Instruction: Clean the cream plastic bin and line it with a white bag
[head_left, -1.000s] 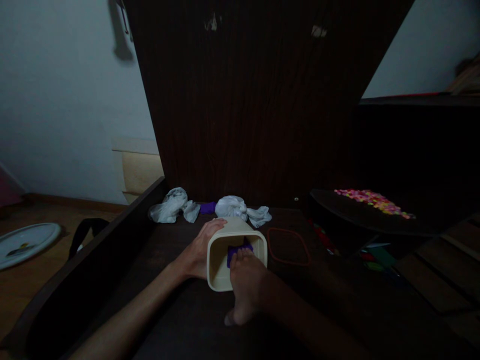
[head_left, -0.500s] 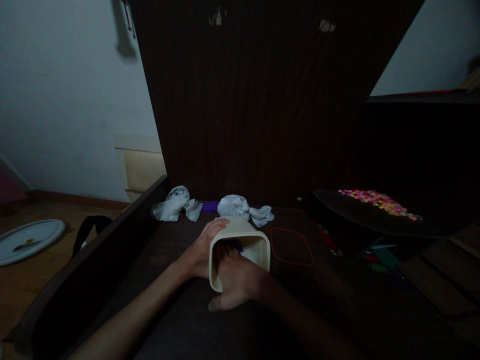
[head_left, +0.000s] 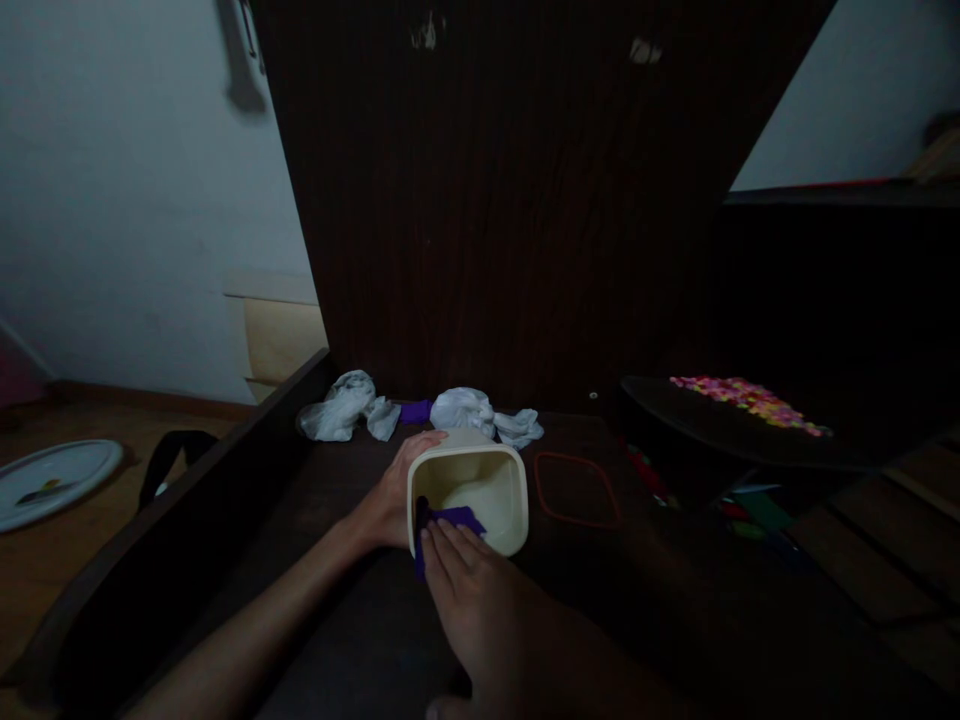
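Observation:
A cream plastic container point(head_left: 504, 490) lies tilted on the dark wooden surface, its rounded-square mouth facing me. My left hand point(head_left: 397, 490) grips it from the left side, fingers over the top. At the lower left of the mouth, my right hand point(head_left: 476, 595) presses a purple cloth point(head_left: 463, 517) against the inner wall and rim. The fingers lie together over the cloth, and part of it hangs over the rim. To the right of the container rests a thin reddish-brown rounded-square ring point(head_left: 541, 500).
Crumpled whitish plastic bags point(head_left: 341, 408) point(head_left: 461, 410) lie along the back panel, with a folded purple piece point(head_left: 415, 412) between them. Small colourful bits point(head_left: 750, 400) cover part of a dark shelf at right. A raised wooden edge point(head_left: 225, 500) runs along the left.
My right hand has drawn back from deep inside the container to its lower-left rim, bringing the purple cloth into view. The container's mouth now faces me more directly.

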